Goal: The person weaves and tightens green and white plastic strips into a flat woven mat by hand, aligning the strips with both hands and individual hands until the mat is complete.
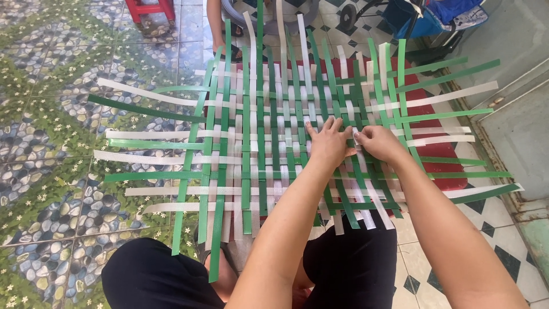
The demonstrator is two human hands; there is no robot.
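1. The floor (51,171) on the left is tiled with a pattern of pebbles, green leaves and small white flowers; on the right it changes to pale tiles (492,229) with dark diamond insets.
2. A red mat (443,171) lies under the right part of the work, showing between the strips.
3. At the top left stands a red stool (150,10); at the top right a blue bag (440,14) rests on a wheeled frame. A grey metal door or panel (520,137) runs along the right edge.
4. The woven mat (269,143) of flat green and white plastic strips is spread on the floor in front of the person, its loose ends sticking out on all sides.
5. The person's knees, in black trousers (160,274), sit at the near edge of the weave.
6. The left hand (329,143) lies flat on the weave near its middle, fingers spread and pressing the strips down; it grips nothing.
7. The right hand (378,143) sits just beside the left, touching it, fingers curled and pinching the end of a white strip (355,136) between thumb and fingertips.
8. Another person's foot (220,43) shows at the far edge of the weave.
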